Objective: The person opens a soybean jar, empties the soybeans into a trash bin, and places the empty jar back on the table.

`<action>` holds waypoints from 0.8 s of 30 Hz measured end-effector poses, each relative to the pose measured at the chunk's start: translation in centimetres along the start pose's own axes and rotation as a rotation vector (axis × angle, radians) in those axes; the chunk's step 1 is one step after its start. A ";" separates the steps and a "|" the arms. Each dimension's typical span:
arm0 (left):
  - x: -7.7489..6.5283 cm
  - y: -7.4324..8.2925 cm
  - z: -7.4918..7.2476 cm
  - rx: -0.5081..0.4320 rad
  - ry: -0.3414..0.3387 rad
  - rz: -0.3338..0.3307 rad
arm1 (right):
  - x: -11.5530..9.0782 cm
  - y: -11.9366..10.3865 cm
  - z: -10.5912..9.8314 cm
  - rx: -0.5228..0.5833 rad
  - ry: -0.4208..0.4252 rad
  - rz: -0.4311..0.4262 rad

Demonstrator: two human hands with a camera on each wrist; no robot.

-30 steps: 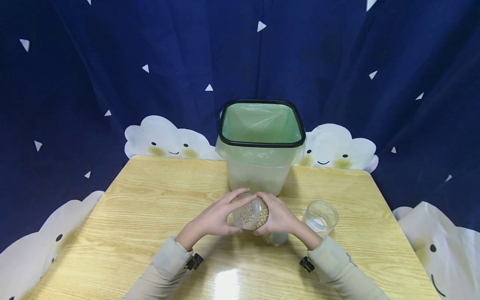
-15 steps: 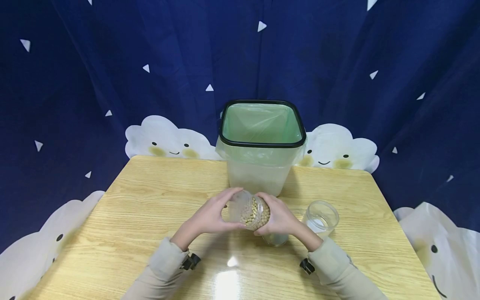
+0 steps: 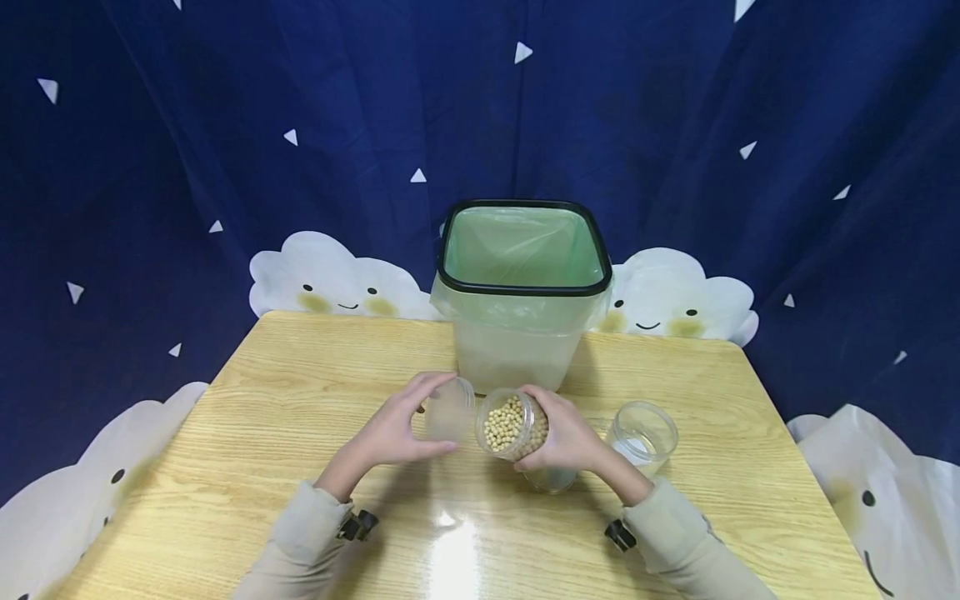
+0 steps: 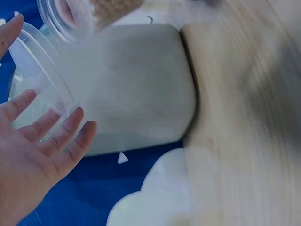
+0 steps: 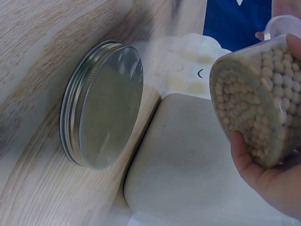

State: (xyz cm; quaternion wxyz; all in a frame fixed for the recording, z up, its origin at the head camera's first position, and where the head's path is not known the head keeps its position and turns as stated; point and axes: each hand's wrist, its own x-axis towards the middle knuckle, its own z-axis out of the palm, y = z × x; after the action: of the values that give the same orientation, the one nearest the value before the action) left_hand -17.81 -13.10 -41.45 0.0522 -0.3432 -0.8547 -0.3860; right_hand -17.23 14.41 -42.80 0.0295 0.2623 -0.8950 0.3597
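My left hand grips a clear plastic cup-like piece between thumb and spread fingers. Its round rim faces right, towards the jar. In the left wrist view the fingertips lie along this rim; the far side is partly hidden. My right hand holds a clear jar of soybeans, tilted with its mouth towards the left and up. Beans show through the mouth and the wall. A small gap separates the two pieces. Under the right hand, a round metal lid, apparently stacked on another, lies on the table.
Beyond the hands stands a whitish bin with a black rim and a pale green liner. A clear jar without visible contents stands right of my right wrist. The wooden table ends at a dark blue curtain.
My left hand has moved left with the clear piece, away from the jar mouth it earlier met. The right hand stays nearly in place; the jar's bean-filled mouth is now exposed.
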 end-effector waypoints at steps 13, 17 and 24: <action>-1.9 -4.5 -0.2 -0.064 0.085 -0.100 | -0.5 0.5 -0.5 0.003 0.020 -0.004; -2.6 -5.6 -0.2 -0.058 0.090 -0.152 | -0.6 0.6 -0.6 0.003 0.025 0.003; -3.7 -7.2 0.0 -0.036 0.056 -0.266 | -0.7 0.8 -0.8 0.034 0.029 0.004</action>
State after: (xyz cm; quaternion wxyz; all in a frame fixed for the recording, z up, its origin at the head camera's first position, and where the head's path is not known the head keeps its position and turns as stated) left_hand -19.48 -18.45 -47.26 0.0182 -0.2169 -0.8837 -0.4144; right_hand -17.11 15.70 -42.87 0.0374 0.2555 -0.8888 0.3785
